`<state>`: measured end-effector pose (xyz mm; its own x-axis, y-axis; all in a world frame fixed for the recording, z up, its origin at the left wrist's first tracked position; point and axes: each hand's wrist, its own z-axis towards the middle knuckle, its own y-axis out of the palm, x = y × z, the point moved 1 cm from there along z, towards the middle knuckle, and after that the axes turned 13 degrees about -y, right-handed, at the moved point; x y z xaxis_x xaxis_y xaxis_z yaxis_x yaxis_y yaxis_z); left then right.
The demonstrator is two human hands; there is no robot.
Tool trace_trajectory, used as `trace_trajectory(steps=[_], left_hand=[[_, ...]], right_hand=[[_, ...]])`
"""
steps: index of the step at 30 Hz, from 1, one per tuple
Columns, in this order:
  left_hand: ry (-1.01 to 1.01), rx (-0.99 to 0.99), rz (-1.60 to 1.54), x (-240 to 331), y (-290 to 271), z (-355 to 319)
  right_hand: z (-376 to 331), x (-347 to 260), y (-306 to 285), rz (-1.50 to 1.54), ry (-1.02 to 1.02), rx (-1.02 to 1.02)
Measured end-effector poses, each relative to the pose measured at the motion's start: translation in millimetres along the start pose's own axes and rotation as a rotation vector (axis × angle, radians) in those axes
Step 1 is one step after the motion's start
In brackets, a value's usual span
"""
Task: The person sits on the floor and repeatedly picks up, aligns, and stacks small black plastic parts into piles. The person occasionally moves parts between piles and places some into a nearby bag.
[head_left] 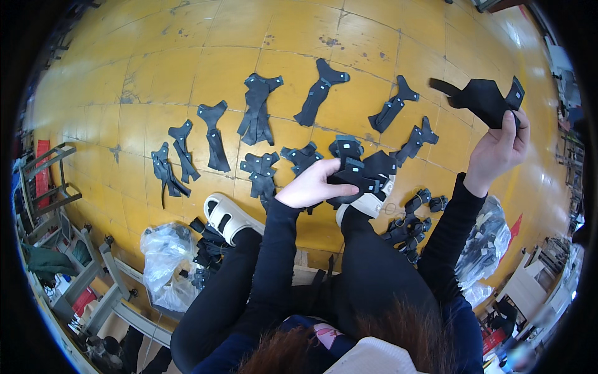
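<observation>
My left hand (317, 185) is closed on a stack of black fabric pieces (377, 164) with small grey-green tabs and white labels. It holds them above my right shoe. Raised out to the right, my right hand (500, 149) pinches a single black fabric piece (479, 100). A strap sticks out from that piece on its left, and a white label shows on a tab. Beyond my hands, several piles of similar pieces lie on the yellow floor, among them a forked pile (256, 109) and another (319, 92) farther away.
Bundled black pieces (408, 227) lie beside my right leg, near a clear plastic bag (484, 240) of dark items. Another plastic bag (167, 262) stands by my left leg. Metal frames (112, 293) line the left side. My feet wear cream sandals (232, 216).
</observation>
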<state>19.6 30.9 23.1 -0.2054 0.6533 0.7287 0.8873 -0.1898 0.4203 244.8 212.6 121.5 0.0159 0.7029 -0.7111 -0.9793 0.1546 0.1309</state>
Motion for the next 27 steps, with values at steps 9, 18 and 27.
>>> trace_trajectory(steps=[9, 18, 27], left_hand=[[-0.087, 0.097, 0.005, -2.7, -6.7, -4.8], [-0.107, 0.098, 0.067, -0.3, -2.9, -1.3], [0.083, 0.390, -0.143, -7.4, -24.0, -10.9]], right_hand=[[8.3, 12.5, -27.9, -0.310, -0.060, 0.006], [-14.9, 69.3, -81.9, -0.523, 0.194, -0.266], [-47.4, 80.3, -101.5, -0.428, 0.753, -0.661]])
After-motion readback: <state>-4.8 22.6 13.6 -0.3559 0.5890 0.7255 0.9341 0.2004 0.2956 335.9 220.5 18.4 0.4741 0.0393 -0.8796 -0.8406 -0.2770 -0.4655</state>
